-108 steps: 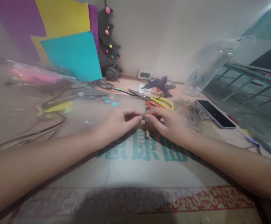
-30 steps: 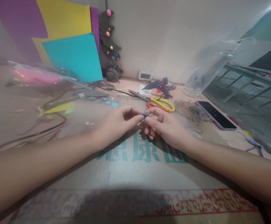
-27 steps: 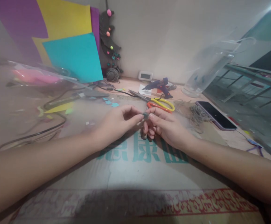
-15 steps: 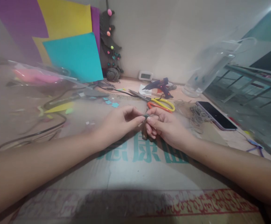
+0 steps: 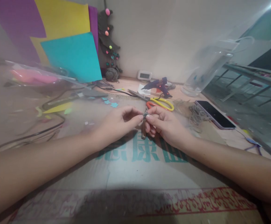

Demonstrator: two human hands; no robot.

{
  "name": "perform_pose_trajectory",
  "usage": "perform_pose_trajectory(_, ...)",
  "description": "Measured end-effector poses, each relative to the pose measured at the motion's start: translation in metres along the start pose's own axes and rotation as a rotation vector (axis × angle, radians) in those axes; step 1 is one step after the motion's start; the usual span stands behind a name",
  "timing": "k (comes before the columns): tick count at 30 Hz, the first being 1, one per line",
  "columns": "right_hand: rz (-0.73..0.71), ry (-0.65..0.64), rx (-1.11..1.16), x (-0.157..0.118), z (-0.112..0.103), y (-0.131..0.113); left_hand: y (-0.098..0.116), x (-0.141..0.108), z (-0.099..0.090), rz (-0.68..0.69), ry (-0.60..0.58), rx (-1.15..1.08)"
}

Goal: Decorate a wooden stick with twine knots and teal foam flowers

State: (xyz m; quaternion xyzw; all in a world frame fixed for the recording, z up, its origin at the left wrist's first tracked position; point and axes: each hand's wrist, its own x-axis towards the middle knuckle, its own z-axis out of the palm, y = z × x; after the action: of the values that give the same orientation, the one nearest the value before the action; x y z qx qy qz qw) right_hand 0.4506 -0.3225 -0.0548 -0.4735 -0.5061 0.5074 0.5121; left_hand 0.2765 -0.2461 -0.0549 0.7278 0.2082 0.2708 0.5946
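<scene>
My left hand (image 5: 128, 119) and my right hand (image 5: 162, 123) meet over a printed cardboard sheet (image 5: 126, 174). Between their pinched fingertips is a small grey-brown piece (image 5: 145, 116), perhaps of cord, with a narrow brown stick-like part (image 5: 144, 132) hanging below it. Both hands are closed on this piece, thumb against forefinger. Its exact kind is too small to make out. Just beyond my fingers lie scissors (image 5: 162, 102) with yellow and orange handles, their blades pointing to the back left.
Behind the scissors lies a dark glue gun (image 5: 157, 85) near a small white digital display (image 5: 145, 75). A phone (image 5: 216, 115) and a tangle of grey cord (image 5: 197, 113) are on the right. Blue paper flowers (image 5: 114, 105), a black cable (image 5: 32, 134) and coloured sheets (image 5: 72, 57) are left.
The brown part below my fingertips hangs more upright and shows more clearly now. My fingertips have shifted slightly on the small piece. The whole view has moved a little.
</scene>
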Motion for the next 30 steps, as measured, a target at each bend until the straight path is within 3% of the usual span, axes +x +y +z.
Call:
perform_pose_trajectory(15, 0.026, -0.009, -0.108, -0.0036, 0.0029, -0.0044, 0.0047, -0.0018, -0.0027, 0.055, 0.067, 0.267)
perform_pose_trajectory(25, 0.014, 0.014, -0.208, -0.0044, 0.0069, -0.0090, 0.0022, -0.0012, -0.0011, 0.024, 0.014, 0.132)
perform_pose_trajectory(30, 0.022, 0.005, -0.200, -0.0051, 0.0069, -0.0080, 0.0027, -0.0009, -0.0022, 0.029, 0.052, 0.218)
